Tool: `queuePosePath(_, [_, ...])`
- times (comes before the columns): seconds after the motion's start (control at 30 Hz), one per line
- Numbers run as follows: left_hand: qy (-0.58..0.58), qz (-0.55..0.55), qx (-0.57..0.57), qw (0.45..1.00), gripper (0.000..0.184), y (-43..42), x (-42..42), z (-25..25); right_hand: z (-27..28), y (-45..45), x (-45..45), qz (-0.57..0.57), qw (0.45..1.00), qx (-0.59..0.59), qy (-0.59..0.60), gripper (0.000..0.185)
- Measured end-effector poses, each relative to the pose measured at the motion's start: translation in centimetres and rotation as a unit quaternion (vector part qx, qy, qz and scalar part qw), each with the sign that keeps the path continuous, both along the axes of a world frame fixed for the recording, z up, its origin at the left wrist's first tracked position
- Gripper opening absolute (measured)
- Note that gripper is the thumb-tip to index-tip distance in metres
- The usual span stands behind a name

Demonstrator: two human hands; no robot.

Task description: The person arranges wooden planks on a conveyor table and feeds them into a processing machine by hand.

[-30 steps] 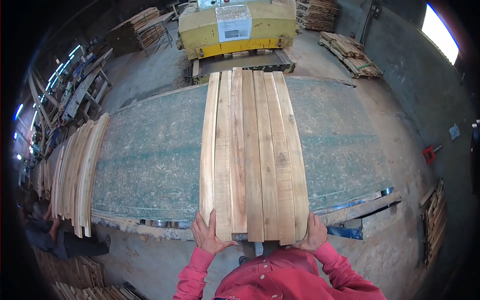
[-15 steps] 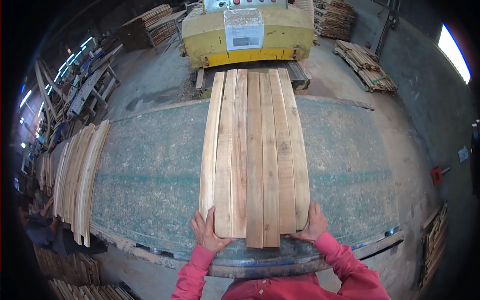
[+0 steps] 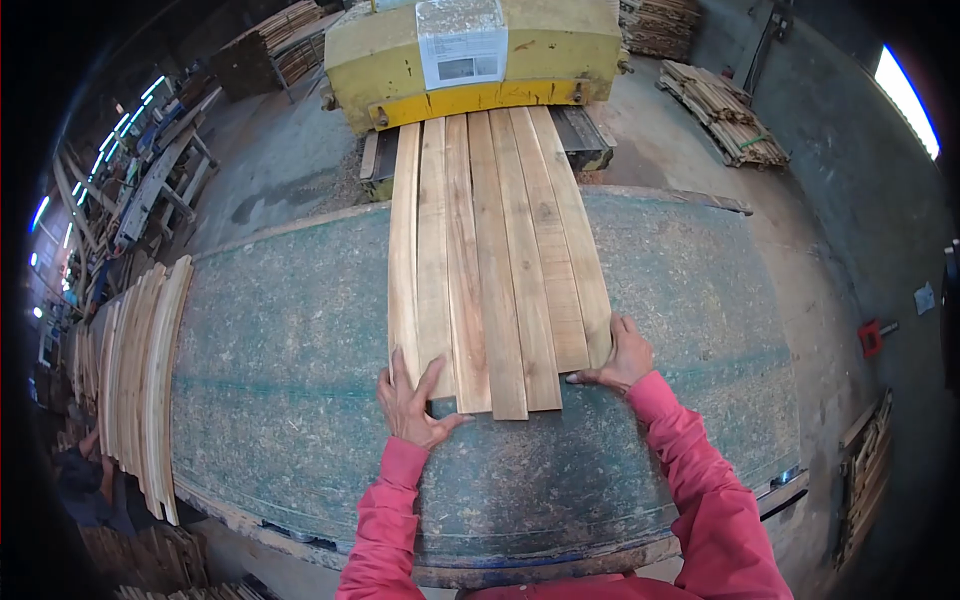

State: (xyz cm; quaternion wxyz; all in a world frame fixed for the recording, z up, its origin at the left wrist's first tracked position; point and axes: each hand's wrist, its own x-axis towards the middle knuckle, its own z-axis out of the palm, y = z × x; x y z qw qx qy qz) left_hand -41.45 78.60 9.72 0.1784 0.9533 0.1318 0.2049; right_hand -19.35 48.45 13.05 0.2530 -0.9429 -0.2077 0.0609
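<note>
Several long wooden boards point(image 3: 487, 270) lie side by side on a worn green table. Their far ends reach under the yellow front of a machine point(image 3: 470, 85), where they are hidden. The near ends are uneven, with the middle boards sticking out towards me. My left hand point(image 3: 412, 405) grips the near left corner, its fingers spread over the outer boards and its thumb behind their ends. My right hand point(image 3: 622, 357) holds the near right corner, fingers along the outer side and thumb at the board ends.
Another row of boards point(image 3: 145, 375) lies at the table's left edge, with a person point(image 3: 85, 480) beside it. Stacked planks point(image 3: 725, 115) sit on the floor at the back right. A red tool point(image 3: 872, 338) is by the right wall.
Both hands have moved forward, sliding the boards away from me. The far board ends, visible in front of the machine before, are now beneath its yellow front.
</note>
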Motion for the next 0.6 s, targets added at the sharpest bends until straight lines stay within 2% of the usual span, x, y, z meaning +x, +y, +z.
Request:
queuePosePath(0.07, [0.006, -0.009, 0.029, 1.000, 0.090, 0.6, 0.7, -0.5, 0.0, -0.1, 0.1, 0.002, 1.000, 0.000, -0.003, 0.121])
queuePosePath(0.17, [0.008, 0.005, 0.027, 1.000, 0.082, 0.9, 1.6, -0.4, 0.0, 0.4, 0.5, 0.014, 1.000, -0.001, -0.003, 0.123])
queuePosePath(0.33, [0.027, 0.014, -0.007, 1.000, 0.086, 2.6, 3.4, -0.2, 0.9, 1.7, 1.3, 0.006, 0.999, -0.028, 0.018, 0.126])
queuePosePath(0.43, [0.039, 0.015, -0.032, 0.999, 0.088, 3.4, 4.4, -0.2, -0.6, 2.4, 2.6, 0.009, 1.000, -0.001, -0.023, 0.125])
queuePosePath(0.6, [0.061, 0.030, -0.020, 0.997, 0.093, 4.3, 6.4, 0.5, 1.4, 4.0, 4.7, 0.004, 0.997, -0.070, 0.029, 0.125])
